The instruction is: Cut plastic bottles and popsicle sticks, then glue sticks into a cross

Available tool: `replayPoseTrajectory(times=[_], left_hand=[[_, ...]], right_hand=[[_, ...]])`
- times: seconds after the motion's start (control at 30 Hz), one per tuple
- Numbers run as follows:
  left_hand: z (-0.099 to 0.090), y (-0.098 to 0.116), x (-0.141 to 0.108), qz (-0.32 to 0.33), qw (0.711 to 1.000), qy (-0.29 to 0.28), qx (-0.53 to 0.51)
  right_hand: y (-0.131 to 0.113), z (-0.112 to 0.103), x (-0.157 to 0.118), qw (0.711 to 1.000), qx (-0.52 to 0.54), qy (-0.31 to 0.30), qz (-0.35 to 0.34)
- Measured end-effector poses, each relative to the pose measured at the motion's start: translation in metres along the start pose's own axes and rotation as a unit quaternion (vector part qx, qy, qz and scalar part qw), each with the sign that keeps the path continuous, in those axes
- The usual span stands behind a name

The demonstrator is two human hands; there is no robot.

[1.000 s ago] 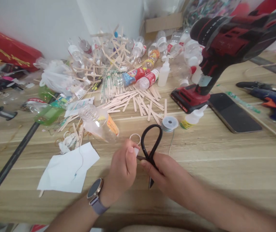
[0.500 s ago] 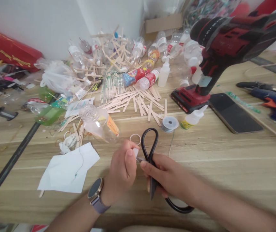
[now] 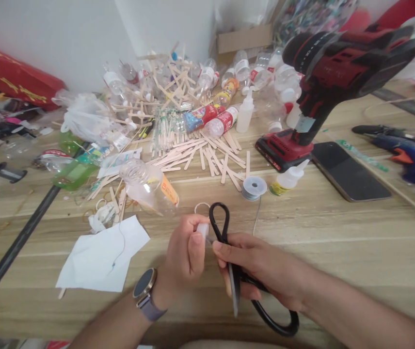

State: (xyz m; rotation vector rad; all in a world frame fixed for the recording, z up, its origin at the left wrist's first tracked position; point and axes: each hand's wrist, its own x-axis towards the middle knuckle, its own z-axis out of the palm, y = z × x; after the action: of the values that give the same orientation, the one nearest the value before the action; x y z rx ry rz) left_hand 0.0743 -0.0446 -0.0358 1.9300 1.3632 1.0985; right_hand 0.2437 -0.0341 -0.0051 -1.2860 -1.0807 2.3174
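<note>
My left hand (image 3: 187, 246), with a watch on its wrist, pinches a small white bottle cap (image 3: 202, 230) between thumb and fingers. My right hand (image 3: 244, 257) grips black-handled scissors (image 3: 220, 220) spread wide apart, with the fingers near the pivot and blades. One blade points left at the cap, its tip touching or very near it; the other blade angles down toward me. Just beyond my hands lies a pale ring (image 3: 202, 205), partly hidden. A clear plastic bottle (image 3: 145, 186) with an orange label lies on its side behind my left hand.
White paper (image 3: 102, 257) with a thread lies at left. A spool of grey line (image 3: 254, 187), a glue bottle (image 3: 288, 177), a phone (image 3: 351, 170) and an upright red drill (image 3: 312, 97) stand or lie at right. Wooden sticks (image 3: 189, 150) and several bottles fill the back.
The scissors have turned in my right hand: the lower handle and free blade sit lower. More of the white cap shows in my left hand, which stays in place.
</note>
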Motion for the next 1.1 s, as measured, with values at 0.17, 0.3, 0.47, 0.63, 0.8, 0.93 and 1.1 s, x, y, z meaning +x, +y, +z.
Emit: replayPoseTrajectory(times=[0.17, 0.3, 0.47, 0.63, 0.8, 0.93, 1.1], left_hand=[[0.002, -0.004, 0.006, -0.114, 0.986, -0.032, -0.116], [0.002, -0.001, 0.014, -0.169, 0.971, -0.09, -0.143], [0.002, 0.003, 0.014, -0.163, 0.979, -0.077, -0.097], [0.002, 0.003, 0.007, -0.07, 0.996, -0.055, -0.008], [-0.001, 0.001, 0.005, -0.013, 0.998, -0.05, 0.032], [-0.004, 0.002, 0.006, 0.038, 0.996, -0.046, 0.072], [-0.008, 0.001, 0.007, 0.099, 0.987, -0.03, 0.119]], right_hand=[[0.004, -0.005, 0.004, 0.898, -0.353, 0.149, -0.218], [0.011, -0.009, 0.006, 0.748, -0.536, 0.224, -0.322], [0.017, -0.011, 0.01, 0.671, -0.604, 0.241, -0.356], [0.013, -0.007, 0.007, 0.818, -0.465, 0.187, -0.282], [0.004, -0.003, 0.004, 0.924, -0.334, 0.108, -0.15], [0.0, 0.0, 0.003, 0.975, -0.209, 0.057, -0.04], [-0.002, 0.002, 0.003, 0.995, -0.099, 0.024, 0.002]])
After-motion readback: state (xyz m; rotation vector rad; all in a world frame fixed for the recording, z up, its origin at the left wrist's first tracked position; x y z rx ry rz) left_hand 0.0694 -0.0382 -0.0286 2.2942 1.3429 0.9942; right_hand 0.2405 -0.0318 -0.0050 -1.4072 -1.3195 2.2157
